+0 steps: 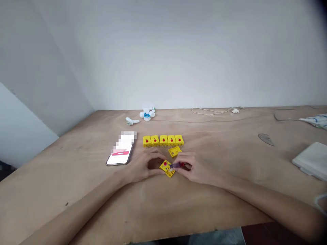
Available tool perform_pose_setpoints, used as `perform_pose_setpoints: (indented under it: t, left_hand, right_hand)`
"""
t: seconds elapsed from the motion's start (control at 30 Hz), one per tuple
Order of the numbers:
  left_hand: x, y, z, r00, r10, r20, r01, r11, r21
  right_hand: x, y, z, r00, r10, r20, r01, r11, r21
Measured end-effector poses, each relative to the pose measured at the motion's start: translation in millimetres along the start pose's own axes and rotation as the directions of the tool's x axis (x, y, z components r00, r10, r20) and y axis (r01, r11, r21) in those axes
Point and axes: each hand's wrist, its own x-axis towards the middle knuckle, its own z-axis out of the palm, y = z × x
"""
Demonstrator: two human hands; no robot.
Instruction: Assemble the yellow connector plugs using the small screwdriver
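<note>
Pinching a small purple tool (176, 165) against a yellow connector block (165, 166) clasped by the left hand (141, 167), the right hand (190, 169) risks a slip that could knock the block across the plywood table (76, 163) into the loose yellow cover (174, 151) just beside them.

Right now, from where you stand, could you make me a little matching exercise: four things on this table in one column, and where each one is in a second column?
Things:
1. Phone
2. Five yellow connector blocks
3. Small purple hand tool
4. Sixth yellow block

Places:
A. Held in the right hand
B. Held by the left hand
C. Lying screen up, left of the row
D. Standing in a straight row beyond the hands

Pairs: 1-C, 2-D, 3-A, 4-B
</note>
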Motion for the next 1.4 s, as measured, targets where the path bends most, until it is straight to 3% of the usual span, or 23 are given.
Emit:
perform_pose_setpoints:
  t: [0.4,0.83,1.27,1.4]
  left_hand:
    - [0,-3,1.8,1.0,0.002,-0.01,-0.002,1.0,0.007]
    - [0,-1,2.2,1.0,-0.01,-0.011,0.01,1.0,0.014]
    - [-3,-5,6.7,0.999,-0.02,-0.044,0.021,1.0,0.021]
    - [-1,-3,6.4,0.999,-0.024,-0.045,0.025,0.999,0.024]
  right_hand:
    - [-2,-5,-2,0.999,0.021,-0.033,-0.023,0.999,-0.038]
    - [4,0,-4,0.995,-0.096,0.014,0.097,0.995,-0.026]
    - [1,7,3,0.998,0.016,0.056,-0.01,0.994,-0.111]
    - [3,7,4,0.999,-0.02,0.038,0.024,0.995,-0.1]
